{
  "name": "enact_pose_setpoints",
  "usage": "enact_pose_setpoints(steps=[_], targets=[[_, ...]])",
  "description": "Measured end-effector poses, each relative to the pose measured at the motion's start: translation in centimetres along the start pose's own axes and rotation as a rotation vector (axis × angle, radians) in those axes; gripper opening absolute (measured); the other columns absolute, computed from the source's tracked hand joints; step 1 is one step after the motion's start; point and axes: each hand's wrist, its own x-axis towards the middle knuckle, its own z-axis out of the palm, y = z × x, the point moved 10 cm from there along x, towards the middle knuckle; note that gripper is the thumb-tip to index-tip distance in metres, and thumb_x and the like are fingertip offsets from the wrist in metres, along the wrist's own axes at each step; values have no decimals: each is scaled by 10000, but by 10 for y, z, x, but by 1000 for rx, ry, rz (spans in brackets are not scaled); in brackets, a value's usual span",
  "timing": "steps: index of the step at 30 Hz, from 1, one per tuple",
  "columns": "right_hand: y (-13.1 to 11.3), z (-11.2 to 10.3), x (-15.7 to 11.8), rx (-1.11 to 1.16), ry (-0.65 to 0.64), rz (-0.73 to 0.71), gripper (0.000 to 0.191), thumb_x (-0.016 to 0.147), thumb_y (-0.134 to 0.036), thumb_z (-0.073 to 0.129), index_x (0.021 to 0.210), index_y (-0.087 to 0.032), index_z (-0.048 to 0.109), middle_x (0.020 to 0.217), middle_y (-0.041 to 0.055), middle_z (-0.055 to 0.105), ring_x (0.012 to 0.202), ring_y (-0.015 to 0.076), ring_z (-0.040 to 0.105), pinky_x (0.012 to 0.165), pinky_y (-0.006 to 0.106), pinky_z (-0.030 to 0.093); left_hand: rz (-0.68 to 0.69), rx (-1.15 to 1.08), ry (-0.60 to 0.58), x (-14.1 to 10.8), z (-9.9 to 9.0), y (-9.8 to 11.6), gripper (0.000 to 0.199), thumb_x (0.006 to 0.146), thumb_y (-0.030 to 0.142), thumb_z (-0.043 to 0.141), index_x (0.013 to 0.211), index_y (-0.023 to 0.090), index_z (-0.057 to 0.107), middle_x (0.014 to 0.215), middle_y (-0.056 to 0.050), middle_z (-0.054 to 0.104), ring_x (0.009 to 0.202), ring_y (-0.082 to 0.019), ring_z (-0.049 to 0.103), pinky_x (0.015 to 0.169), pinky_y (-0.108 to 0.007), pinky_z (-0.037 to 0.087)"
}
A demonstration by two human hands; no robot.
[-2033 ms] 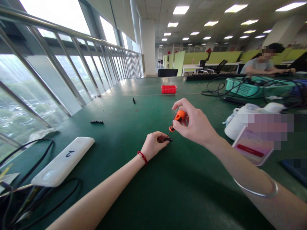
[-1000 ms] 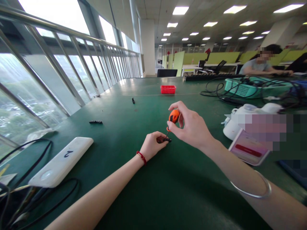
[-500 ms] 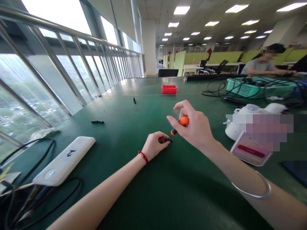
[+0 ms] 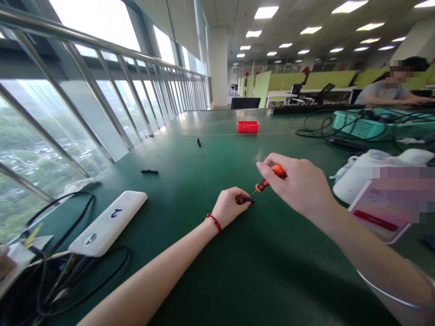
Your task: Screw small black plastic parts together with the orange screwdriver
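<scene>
My left hand [image 4: 233, 204] is closed on a small black part [image 4: 250, 200], pinning it on the green table [image 4: 190, 217]; the fingers hide most of it. An orange and black screwdriver [image 4: 262, 185] slants down to that part, its tip at or very near it. Around the screwdriver's orange handle end my right hand [image 4: 295, 181] is closed, thumb and fingers gripping it from above and the right. Farther off to the left lie a black strip-like piece [image 4: 149, 171] and another small black piece [image 4: 199, 142].
A red basket [image 4: 248, 127] stands farther back. At left are a white power bank [image 4: 110, 224] and black cables [image 4: 128, 253]. On the right are a white bottle-like object [image 4: 360, 174], a pink-screened device [image 4: 380, 215] and a teal basket [image 4: 356, 125] with cables. A person [image 4: 390, 88] sits beyond.
My right hand's fingers have closed in around the screwdriver handle, and the screwdriver leans further to the right. My left hand stays on the black part. The whole view has shifted slightly.
</scene>
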Motion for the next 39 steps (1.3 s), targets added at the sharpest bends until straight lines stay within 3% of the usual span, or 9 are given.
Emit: enact_pose_setpoints(steps=[2, 7, 12, 17, 23, 28, 33, 36, 39], targets=[[0, 0, 0, -6, -11, 1, 347, 855, -451, 357, 701, -218, 563, 494, -11, 498, 440, 125, 436, 444, 234, 226, 0, 2, 6, 0, 0, 0, 119, 690, 180, 624, 782, 151, 693, 682, -3, 625, 587, -90, 543, 567, -193, 443], [-4, 0, 1, 80, -21, -59, 240, 783, -352, 473, 966, -213, 543, 588, -28, 555, 464, 115, 462, 455, 222, 265, -6, -9, 5, 0, 0, -1, 120, 681, 174, 627, 781, 149, 689, 687, -3, 629, 594, -94, 543, 569, -195, 445], [3, 2, 3, 35, -77, -33, 410, 869, -457, 325, 640, -209, 557, 478, -14, 496, 430, 115, 419, 443, 241, 233, 6, -6, 8, 0, 1, -2, 126, 687, 181, 622, 785, 156, 697, 691, -3, 627, 589, -90, 536, 568, -194, 442], [-2, 2, 3, 81, -97, -74, 185, 790, -326, 458, 909, -230, 563, 576, -39, 565, 461, 108, 453, 466, 231, 268, -8, 7, 7, 0, 0, -2, 124, 685, 190, 625, 780, 154, 697, 687, -7, 633, 595, -97, 543, 569, -201, 442], [0, 2, 3, 41, -95, -67, 342, 844, -466, 385, 714, -223, 588, 496, -21, 518, 432, 111, 434, 445, 235, 254, 1, 14, 3, 0, 0, 1, 133, 686, 185, 622, 791, 157, 700, 709, -13, 640, 601, -98, 545, 578, -204, 451], [-4, 2, 3, 137, -78, -108, 232, 772, -355, 506, 957, -222, 549, 611, -33, 575, 471, 103, 476, 465, 222, 300, -11, 7, 7, 0, -1, 0, 122, 686, 187, 626, 780, 143, 689, 684, -10, 632, 588, -97, 542, 568, -200, 446], [-2, 11, 3, 174, -123, -73, 312, 825, -452, 420, 705, -212, 579, 543, -17, 553, 478, 114, 485, 490, 240, 317, 0, 17, -2, 0, 0, 2, 129, 692, 179, 616, 790, 155, 697, 708, -13, 639, 604, -101, 549, 584, -205, 452], [-3, 9, 3, 200, -89, -73, 194, 775, -386, 497, 844, -221, 570, 556, -31, 550, 498, 120, 490, 501, 239, 328, 5, 15, 4, 0, 0, 2, 118, 692, 191, 624, 781, 152, 690, 686, -7, 630, 590, -98, 543, 575, -203, 449], [-2, 7, 3, 217, -58, -60, 296, 732, -401, 546, 959, -213, 516, 589, -37, 558, 480, 115, 476, 476, 230, 317, 6, 12, 8, 0, 0, 0, 115, 691, 198, 627, 776, 143, 682, 682, -8, 632, 585, -97, 542, 573, -203, 450]])
